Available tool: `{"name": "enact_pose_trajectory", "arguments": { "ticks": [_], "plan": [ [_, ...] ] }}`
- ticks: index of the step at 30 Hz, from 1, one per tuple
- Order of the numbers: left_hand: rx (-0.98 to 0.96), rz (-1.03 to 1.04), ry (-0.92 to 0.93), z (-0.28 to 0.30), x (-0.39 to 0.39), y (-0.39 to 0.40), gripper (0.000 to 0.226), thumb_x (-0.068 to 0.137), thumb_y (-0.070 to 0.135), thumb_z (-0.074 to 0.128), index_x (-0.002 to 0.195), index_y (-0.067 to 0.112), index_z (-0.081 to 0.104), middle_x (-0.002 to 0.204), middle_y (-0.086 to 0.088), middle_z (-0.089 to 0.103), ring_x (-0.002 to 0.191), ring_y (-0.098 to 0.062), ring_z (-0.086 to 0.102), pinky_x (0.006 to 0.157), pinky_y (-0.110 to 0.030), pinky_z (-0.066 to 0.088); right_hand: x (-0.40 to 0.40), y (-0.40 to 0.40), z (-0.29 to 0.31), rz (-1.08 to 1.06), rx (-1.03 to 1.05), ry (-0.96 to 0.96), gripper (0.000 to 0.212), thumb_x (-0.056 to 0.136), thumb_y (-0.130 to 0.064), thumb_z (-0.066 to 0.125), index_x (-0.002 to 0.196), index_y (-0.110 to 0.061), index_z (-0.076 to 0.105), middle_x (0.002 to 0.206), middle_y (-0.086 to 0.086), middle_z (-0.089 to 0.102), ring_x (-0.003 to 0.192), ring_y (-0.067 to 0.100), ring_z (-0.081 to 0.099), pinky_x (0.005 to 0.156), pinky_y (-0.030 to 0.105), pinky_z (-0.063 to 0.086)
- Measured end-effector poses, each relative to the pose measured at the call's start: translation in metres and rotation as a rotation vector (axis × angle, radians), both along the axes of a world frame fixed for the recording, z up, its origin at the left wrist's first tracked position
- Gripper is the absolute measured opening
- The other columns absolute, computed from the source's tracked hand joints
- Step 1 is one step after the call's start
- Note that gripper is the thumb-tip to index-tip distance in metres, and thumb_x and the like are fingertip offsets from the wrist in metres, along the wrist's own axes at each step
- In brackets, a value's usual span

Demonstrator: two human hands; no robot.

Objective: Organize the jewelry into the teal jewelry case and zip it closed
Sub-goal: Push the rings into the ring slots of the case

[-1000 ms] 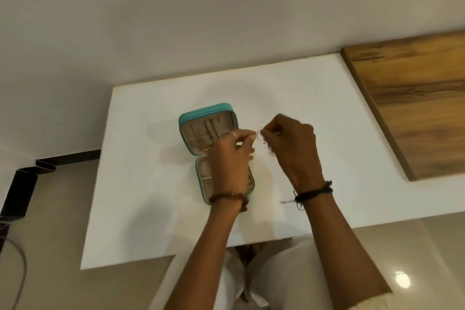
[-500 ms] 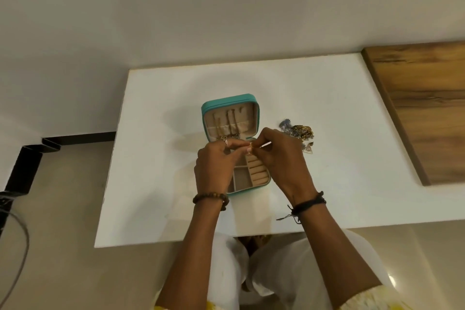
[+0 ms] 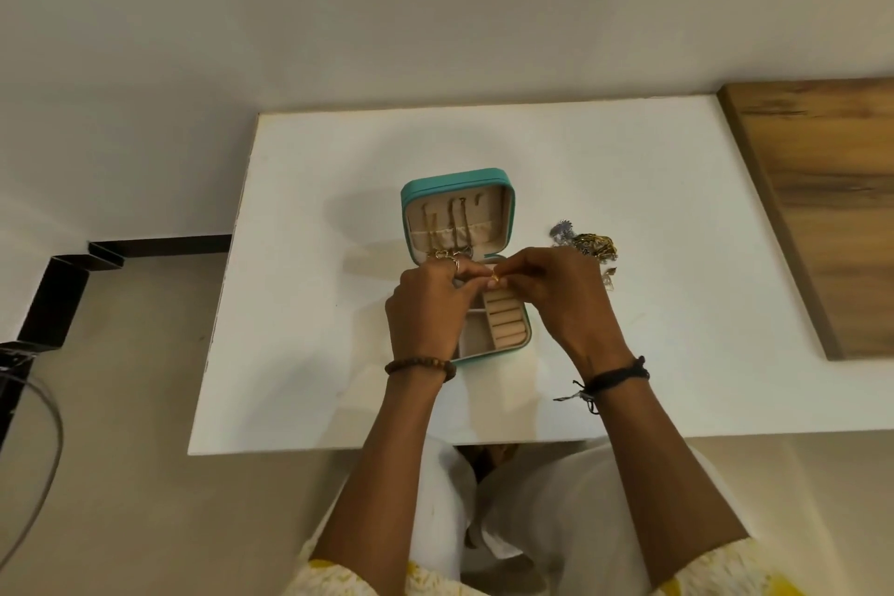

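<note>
The open jewelry case is sitting mid-table, its lid standing behind its tray, while both hands are meeting over the tray's far end, pinching what may be a ring, a jewelry heap lying right of the case.

Both hands meet over the open teal case on the white table. The left hand and right hand pinch a small gold piece between their fingertips, just above the case's ring rolls. A heap of jewelry lies just beyond the right hand.
</note>
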State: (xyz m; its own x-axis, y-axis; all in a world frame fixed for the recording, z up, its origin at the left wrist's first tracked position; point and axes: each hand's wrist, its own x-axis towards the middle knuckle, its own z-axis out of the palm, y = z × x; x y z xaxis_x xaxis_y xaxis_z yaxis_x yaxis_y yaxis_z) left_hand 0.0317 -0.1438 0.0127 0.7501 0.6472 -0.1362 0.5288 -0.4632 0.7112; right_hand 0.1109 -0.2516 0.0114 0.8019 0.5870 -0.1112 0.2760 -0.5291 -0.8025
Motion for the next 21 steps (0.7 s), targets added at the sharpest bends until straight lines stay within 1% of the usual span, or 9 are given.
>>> {"name": "enact_pose_trajectory", "arguments": {
  "ticks": [1,3,5,7,10,13,14,17,21],
  "plan": [
    [0.01,-0.003,0.005,-0.0002,-0.0005,-0.0001,0.019,0.08,0.033,0.067,0.097,0.025,0.072,0.097,-0.001,0.072,0.09,-0.02,0.064,0.07,-0.027,0.051,0.0,0.0005,-0.0004,0.008,-0.013,-0.014,0.013,0.082,-0.007,0.064,0.09,-0.009,0.074,0.092,0.007,0.073,0.079,0.011,0.063,0.076,0.017,0.048],
    [0.027,-0.007,0.015,-0.0002,-0.0007,-0.0012,0.019,0.081,0.033,0.066,0.097,0.025,0.072,0.097,-0.002,0.073,0.09,-0.021,0.065,0.071,-0.03,0.052,0.0002,0.0019,-0.0015,0.011,-0.041,-0.017,0.014,0.083,-0.007,0.063,0.091,-0.01,0.074,0.094,0.008,0.072,0.082,0.015,0.064,0.08,0.024,0.05],
    [0.043,-0.008,0.018,-0.0005,-0.0005,-0.0018,0.019,0.08,0.032,0.067,0.097,0.024,0.072,0.097,-0.002,0.073,0.091,-0.022,0.065,0.072,-0.03,0.052,0.0004,0.0037,-0.0032,0.009,-0.088,-0.039,0.013,0.083,-0.008,0.063,0.09,-0.011,0.074,0.094,0.009,0.071,0.079,0.016,0.062,0.078,0.027,0.049],
    [0.061,-0.016,0.03,-0.0012,0.0001,-0.003,0.02,0.079,0.033,0.068,0.096,0.023,0.072,0.098,-0.001,0.072,0.092,-0.021,0.065,0.072,-0.03,0.051,0.0011,0.0041,-0.0047,0.012,-0.126,-0.063,0.013,0.083,-0.009,0.064,0.09,-0.011,0.074,0.092,0.01,0.07,0.077,0.017,0.06,0.073,0.026,0.046],
    [0.08,-0.026,0.075,-0.0018,0.001,-0.0061,0.018,0.079,0.034,0.067,0.093,0.023,0.072,0.096,-0.001,0.072,0.091,-0.02,0.064,0.069,-0.027,0.047,0.0019,0.0031,-0.0056,0.024,-0.166,-0.077,0.014,0.083,-0.011,0.064,0.092,-0.011,0.074,0.091,0.011,0.066,0.076,0.015,0.053,0.067,0.021,0.036],
    [0.087,-0.013,0.099,-0.0037,0.0009,-0.0079,0.018,0.081,0.034,0.065,0.094,0.024,0.071,0.097,0.0,0.072,0.091,-0.02,0.063,0.066,-0.024,0.042,0.0008,0.0047,-0.0083,0.001,-0.192,-0.094,0.013,0.085,-0.013,0.062,0.091,-0.011,0.074,0.084,0.004,0.057,0.076,0.012,0.048,0.065,0.02,0.029],
    [0.091,-0.005,0.098,-0.0047,0.0006,-0.0075,0.018,0.083,0.035,0.064,0.096,0.024,0.071,0.098,0.0,0.072,0.092,-0.02,0.063,0.066,-0.024,0.042,-0.0003,0.0061,-0.0087,-0.016,-0.185,-0.098,0.012,0.085,-0.014,0.062,0.09,-0.012,0.072,0.084,0.002,0.055,0.076,0.012,0.049,0.065,0.021,0.03],
    [0.1,0.015,0.095,-0.007,0.001,-0.0065,0.019,0.086,0.035,0.06,0.1,0.026,0.069,0.101,0.002,0.071,0.093,-0.019,0.063,0.066,-0.024,0.043,-0.0015,0.0075,-0.0097,-0.086,-0.12,-0.08,0.006,0.083,-0.014,0.064,0.088,-0.011,0.063,0.086,0.003,0.061,0.078,0.017,0.056,0.069,0.03,0.045],
    [0.104,0.028,0.106,-0.0066,0.0046,-0.0075,0.018,0.086,0.035,0.06,0.099,0.024,0.062,0.094,0.004,0.07,0.087,-0.017,0.064,0.063,-0.021,0.039,-0.001,0.0069,-0.0084,-0.121,-0.11,-0.022,0.021,0.079,-0.016,0.07,0.09,-0.01,0.054,0.079,0.001,0.055,0.074,0.017,0.052,0.065,0.031,0.043]
  ]
}}
